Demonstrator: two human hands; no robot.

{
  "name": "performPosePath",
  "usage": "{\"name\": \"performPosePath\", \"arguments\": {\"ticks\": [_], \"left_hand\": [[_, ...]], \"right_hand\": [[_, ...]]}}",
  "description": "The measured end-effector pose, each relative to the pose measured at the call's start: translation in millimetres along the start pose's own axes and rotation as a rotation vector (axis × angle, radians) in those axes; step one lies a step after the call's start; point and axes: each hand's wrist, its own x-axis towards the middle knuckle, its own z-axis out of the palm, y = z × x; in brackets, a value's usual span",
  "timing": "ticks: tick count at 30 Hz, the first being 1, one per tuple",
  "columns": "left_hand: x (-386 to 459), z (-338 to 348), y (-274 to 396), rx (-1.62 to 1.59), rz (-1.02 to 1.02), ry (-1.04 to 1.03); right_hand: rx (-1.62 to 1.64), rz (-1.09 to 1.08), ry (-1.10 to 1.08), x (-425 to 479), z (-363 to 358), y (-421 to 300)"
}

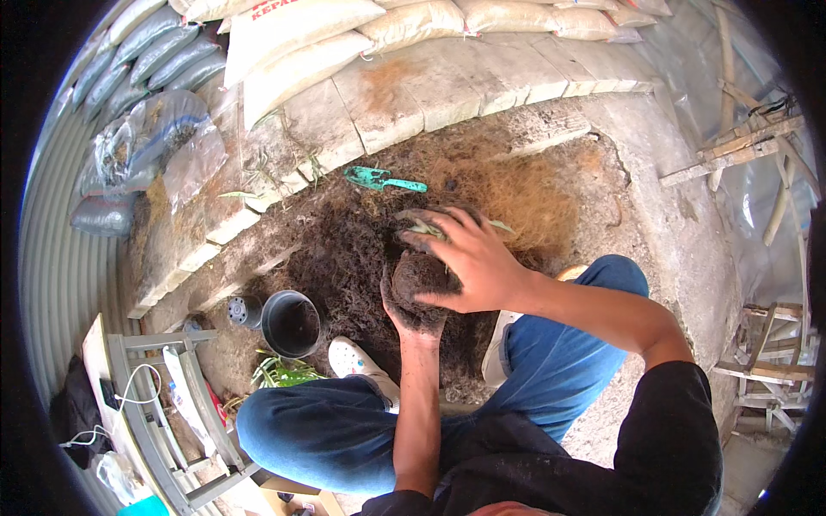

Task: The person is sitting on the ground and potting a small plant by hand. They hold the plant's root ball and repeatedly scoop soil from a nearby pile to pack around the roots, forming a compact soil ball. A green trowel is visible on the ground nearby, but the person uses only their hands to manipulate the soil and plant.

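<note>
A round, dark root ball of soil [418, 278] rests in the palm of my left hand [418, 320], whose fingers curl up around its side. Over its top and right side lies my right hand [481, 267], fingers spread and smeared with soil. Pale green leaves [423, 228] of a plant show under the right fingers; the stem is mostly hidden. Below both hands spreads a heap of dark potting soil [342, 258]. Beyond them, a turquoise hand trowel [387, 179] lies on the soil's far edge.
Left of the soil are a black plastic pot [292, 357], a smaller pot [244, 312] on its side and green leaves [287, 374]. Brown coir fibre [532, 200] lies right. Concrete blocks [387, 122] and filled sacks [413, 27] border the far side. A metal-framed stand [155, 413] is near left.
</note>
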Motion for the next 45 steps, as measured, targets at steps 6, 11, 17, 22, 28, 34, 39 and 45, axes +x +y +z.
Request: {"name": "performPosePath", "arguments": {"ticks": [6,11,17,22,28,34,39,45], "left_hand": [[1,-29,-25,-0.339,-0.085,-0.23],[-1,-28,-28,-0.279,-0.174,-0.133],[-2,-24,-18,-0.073,-0.088,0.038],[-6,8,-12,-0.029,-0.1,0.196],[-9,8,1,-0.043,-0.096,0.254],[-8,1,9,-0.119,-0.107,0.22],[-3,-9,15,-0.187,-0.108,0.159],[-5,-7,17,-0.145,-0.063,0.239]], "right_hand": [[0.171,-0.33,0.02,-13,30,5],[0.329,-0.274,0.058,-32,57,18],[0.463,-0.131,-0.149,-12,49,16],[0.567,0.017,-0.074,-13,42,16],[0.743,0.214,0.058,-2,23,14],[1.689,0.705,0.172,7,16,8],[2.057,0.609,0.051,0,12,28],[1.963,0.746,0.085,6,-7,22]]}}
